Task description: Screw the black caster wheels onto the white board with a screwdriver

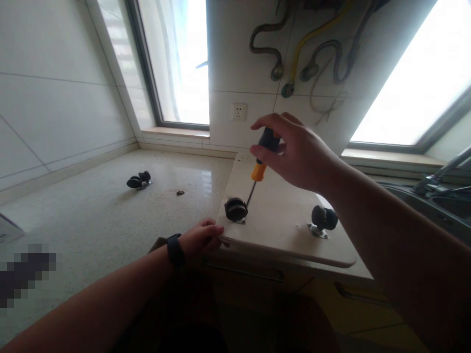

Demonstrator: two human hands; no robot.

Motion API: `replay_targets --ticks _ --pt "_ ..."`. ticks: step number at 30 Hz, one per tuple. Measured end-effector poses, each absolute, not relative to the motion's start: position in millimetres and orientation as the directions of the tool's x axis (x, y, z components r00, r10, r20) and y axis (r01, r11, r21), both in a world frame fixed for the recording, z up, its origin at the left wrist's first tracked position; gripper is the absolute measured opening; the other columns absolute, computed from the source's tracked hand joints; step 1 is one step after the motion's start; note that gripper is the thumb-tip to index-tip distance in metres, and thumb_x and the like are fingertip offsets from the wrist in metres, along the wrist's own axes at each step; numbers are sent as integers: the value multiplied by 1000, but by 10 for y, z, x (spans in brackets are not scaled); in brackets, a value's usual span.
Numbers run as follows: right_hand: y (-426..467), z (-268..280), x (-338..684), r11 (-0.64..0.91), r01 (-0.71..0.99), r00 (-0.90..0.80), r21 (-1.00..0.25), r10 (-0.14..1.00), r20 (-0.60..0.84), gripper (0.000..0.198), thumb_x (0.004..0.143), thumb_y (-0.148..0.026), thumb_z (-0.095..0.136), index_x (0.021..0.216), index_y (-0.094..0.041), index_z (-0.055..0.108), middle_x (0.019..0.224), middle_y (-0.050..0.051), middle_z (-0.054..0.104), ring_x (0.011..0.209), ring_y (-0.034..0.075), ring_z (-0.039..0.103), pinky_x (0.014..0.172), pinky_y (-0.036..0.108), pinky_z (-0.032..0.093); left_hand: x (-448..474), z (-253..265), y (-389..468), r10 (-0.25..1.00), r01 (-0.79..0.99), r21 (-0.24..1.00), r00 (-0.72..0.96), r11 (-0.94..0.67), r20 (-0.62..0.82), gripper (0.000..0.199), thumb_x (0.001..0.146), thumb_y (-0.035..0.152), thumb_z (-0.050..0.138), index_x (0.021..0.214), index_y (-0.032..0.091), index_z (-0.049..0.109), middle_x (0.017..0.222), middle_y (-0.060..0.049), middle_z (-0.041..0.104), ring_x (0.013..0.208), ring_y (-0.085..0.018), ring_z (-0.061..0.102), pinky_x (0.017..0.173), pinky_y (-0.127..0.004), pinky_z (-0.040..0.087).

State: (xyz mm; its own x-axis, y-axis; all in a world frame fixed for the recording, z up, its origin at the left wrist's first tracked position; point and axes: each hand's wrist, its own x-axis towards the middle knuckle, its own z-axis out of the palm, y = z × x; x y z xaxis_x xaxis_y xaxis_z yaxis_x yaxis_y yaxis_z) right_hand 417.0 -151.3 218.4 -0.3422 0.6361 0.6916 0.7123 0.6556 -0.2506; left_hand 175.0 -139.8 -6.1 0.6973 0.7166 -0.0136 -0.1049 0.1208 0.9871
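Note:
My right hand (290,149) is closed around the black and orange handle of a screwdriver (259,171). Its shaft slants down to the base of a black caster wheel (236,209) on a white board (279,211); the tip is hidden behind the wheel. My left hand (202,238), with a dark watch on the wrist, grips the board's near left corner, thumb on top and the other fingers partly hidden at the edge. A second caster (324,218) stands on its metal plate on the right part of the board.
Loose black casters (139,179) and a small pile of screws (180,192) lie on the speckled countertop (176,166) to the left. A sink (449,201) with a faucet is at the right. Hoses (301,44) and a socket (239,112) are on the tiled wall behind.

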Motion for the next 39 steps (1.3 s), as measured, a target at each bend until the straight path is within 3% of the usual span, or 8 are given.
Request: replay_targets --ticks 5,12,18,25,27,31,34,39 --pt "-1390 2207 4142 734 488 -459 -472 676 576 61 87 -20 61 147 -29 55 129 8 63 110 25 64 98 47 57 1734 -47 -1327 763 -195 964 646 179 -11 66 85 62 64 39 24 36 35 6 26 38 -9 30 45 -26 26" --pt "-1074 2158 3978 761 546 -388 -350 600 700 48 82 -38 80 127 -23 71 105 7 67 94 24 63 88 49 58 1619 -60 -1144 821 -271 935 570 228 -35 56 86 47 66 46 23 35 39 7 28 39 -7 25 44 -23 23" --pt "-783 2164 3926 727 235 -493 -645 661 565 55 87 -17 61 140 -30 60 133 6 64 116 22 65 101 46 58 1550 -68 -1002 865 -316 908 493 274 -90 50 84 41 67 48 23 36 40 8 30 39 -6 26 43 -21 25" --pt "-547 2188 3809 790 296 -425 -536 612 667 45 67 -32 90 108 -22 75 82 -2 54 78 16 58 79 40 61 1531 -80 -917 902 -400 866 414 301 -123 51 89 40 62 50 22 34 40 9 28 38 -6 25 43 -21 28" --pt "-481 2144 3797 792 289 -365 -537 610 703 32 74 -36 83 102 -23 75 78 -2 52 73 15 55 73 38 60 1538 -74 -918 903 -408 859 409 309 -131 50 89 40 62 51 22 35 41 8 29 39 -6 26 44 -20 30" --pt "-398 2059 3870 681 82 -431 -728 683 590 42 82 -27 62 124 -29 68 110 3 66 97 20 69 83 42 61 1556 -60 -920 898 -400 855 410 332 -157 48 88 40 62 52 23 36 41 8 30 39 -7 29 45 -21 31" --pt "-385 2017 3908 596 -11 -515 -803 685 515 54 82 -25 64 135 -34 58 138 3 62 112 22 70 94 45 60 1562 -71 -915 898 -389 852 399 349 -185 46 87 40 61 52 23 36 40 9 29 39 -7 27 44 -20 30" --pt "-417 1916 3843 776 127 -387 -617 612 690 32 84 -31 75 113 -28 61 92 -3 61 78 15 64 77 38 60 1533 -102 -913 904 -364 852 345 377 -252 35 84 37 66 62 23 43 49 9 37 43 -8 37 48 -20 39"
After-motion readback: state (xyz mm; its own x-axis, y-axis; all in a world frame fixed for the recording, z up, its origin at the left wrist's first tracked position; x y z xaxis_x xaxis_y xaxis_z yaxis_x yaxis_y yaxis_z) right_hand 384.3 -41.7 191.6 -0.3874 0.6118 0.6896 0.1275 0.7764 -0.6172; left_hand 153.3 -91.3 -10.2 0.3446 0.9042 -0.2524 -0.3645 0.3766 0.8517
